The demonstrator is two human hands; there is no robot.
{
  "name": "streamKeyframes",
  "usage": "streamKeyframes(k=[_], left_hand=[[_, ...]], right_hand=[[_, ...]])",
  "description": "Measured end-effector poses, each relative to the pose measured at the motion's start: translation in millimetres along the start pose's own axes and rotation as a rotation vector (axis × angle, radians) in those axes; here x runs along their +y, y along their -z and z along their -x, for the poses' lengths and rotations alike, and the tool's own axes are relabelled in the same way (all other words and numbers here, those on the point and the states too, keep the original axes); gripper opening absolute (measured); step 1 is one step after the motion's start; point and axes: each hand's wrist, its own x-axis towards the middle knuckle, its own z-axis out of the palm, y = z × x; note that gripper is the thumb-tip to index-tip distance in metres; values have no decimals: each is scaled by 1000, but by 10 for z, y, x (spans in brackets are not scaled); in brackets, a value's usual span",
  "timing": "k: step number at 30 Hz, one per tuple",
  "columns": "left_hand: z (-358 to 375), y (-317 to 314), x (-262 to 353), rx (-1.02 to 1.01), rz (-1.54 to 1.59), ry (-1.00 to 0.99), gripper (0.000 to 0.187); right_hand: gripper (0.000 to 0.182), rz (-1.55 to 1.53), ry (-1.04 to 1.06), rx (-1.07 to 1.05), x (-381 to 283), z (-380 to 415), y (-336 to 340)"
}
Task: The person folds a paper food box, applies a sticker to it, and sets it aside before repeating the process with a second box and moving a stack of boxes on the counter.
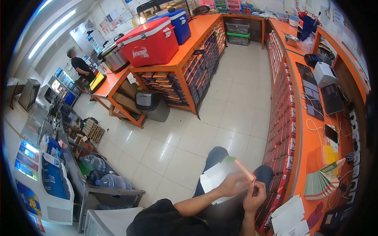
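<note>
My left hand (231, 185) and my right hand (255, 196) are close together above my lap. Between them is a folded printed paper piece (245, 171) with an orange edge and a green part; it is partly blurred. The right fingers pinch its lower corner. Curled against its near side are the left fingers, partly smeared. White paper sheets (212, 175) lie on my lap under the left hand. To the right, the orange bench holds a fanned stack of green-and-white printed papers (321, 187), an orange stack (318, 159) and loose white sheets (289, 217).
A long orange bench with devices and cables, including a white box-shaped machine (325, 74), runs along my right. Ahead are a red cooler (147, 42), a blue cooler (179, 25) and a grey bin (152, 106). A person (80, 65) stands far left. Large bottles (114, 181) fill a metal shelf.
</note>
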Motion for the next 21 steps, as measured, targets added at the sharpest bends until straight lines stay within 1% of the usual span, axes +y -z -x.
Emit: streamKeyframes(k=[1, 2, 4, 7, 11, 13, 16, 17, 19, 21], left_hand=[[16, -7, -3, 17, -3, -7, 25], [31, -9, -17, 12, -1, -3, 25], [34, -2, -58, -10, -50, -3, 24], [18, 9, -67, 8, 17, -18, 22], [-8, 77, -82, -5, -1, -33, 21], [28, 111, -214, -75, 189, 203, 21], [28, 125, -341, -24, 234, 167, 20], [9, 138, -291, -18, 228, 162, 20], [-46, 132, -68, -20, -47, 24, 18], [-55, 77, 79, -9, -65, 63, 17]], right_hand=[[9, 141, 46, -21, -15, 9, 10], [9, 144, 40, -18, 2, 33, -6], [11, 16, 17, 50, 54, 60, -68], [10, -60, 16, 66, 1, 31, -109], [10, -168, -31, 57, 84, 35, -133], [9, -226, -28, 45, 125, 53, -136], [8, -168, -48, -4, 224, 60, -105], [8, -174, -43, -9, 263, 70, -90], [8, -175, -112, -41, 320, 77, -92], [7, -149, -127, -35, 270, 77, -83]])
